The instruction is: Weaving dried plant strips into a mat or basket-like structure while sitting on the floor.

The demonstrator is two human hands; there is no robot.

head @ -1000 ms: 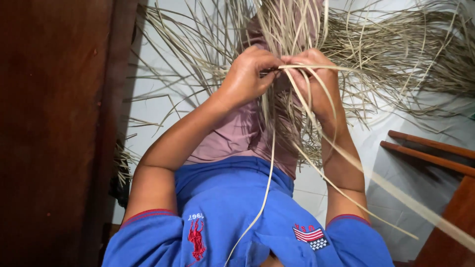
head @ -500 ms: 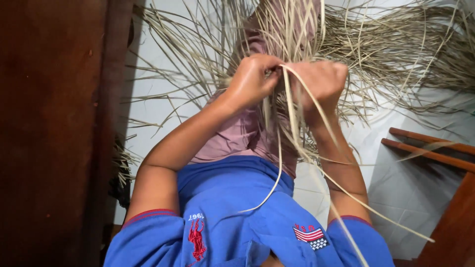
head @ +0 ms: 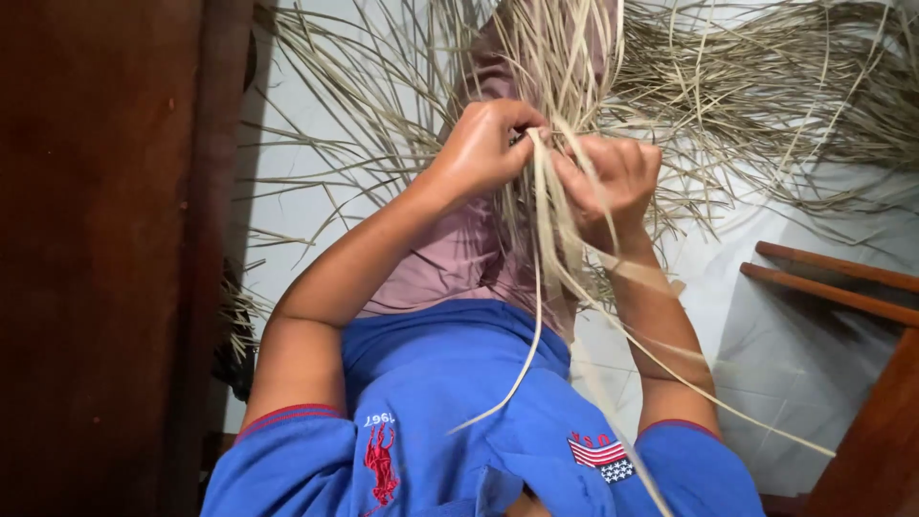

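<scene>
Sitting on the pale tiled floor (head: 306,201), the person works with two hands raised close together over the lap. The left hand (head: 483,148) is curled shut, its fingertips pinching a small bunch of dried straw strips (head: 555,206) just where they meet the right hand. The right hand (head: 608,182) is half closed, fingers bent around the same strips, thumb pressed against them. I count three or four long pale strips trailing down from that grip, across the mauve trousers (head: 459,258) and the blue shirt (head: 450,412), their ends lying loose past the person's waist; the exact number is hard to tell where they overlap. Beyond the hands a large loose heap of straw (head: 766,96) spreads over the floor, far too many strands to count. One dark wooden panel (head: 105,258) stands along one side, and two wooden rails (head: 833,287) of a piece of furniture show on the other.
</scene>
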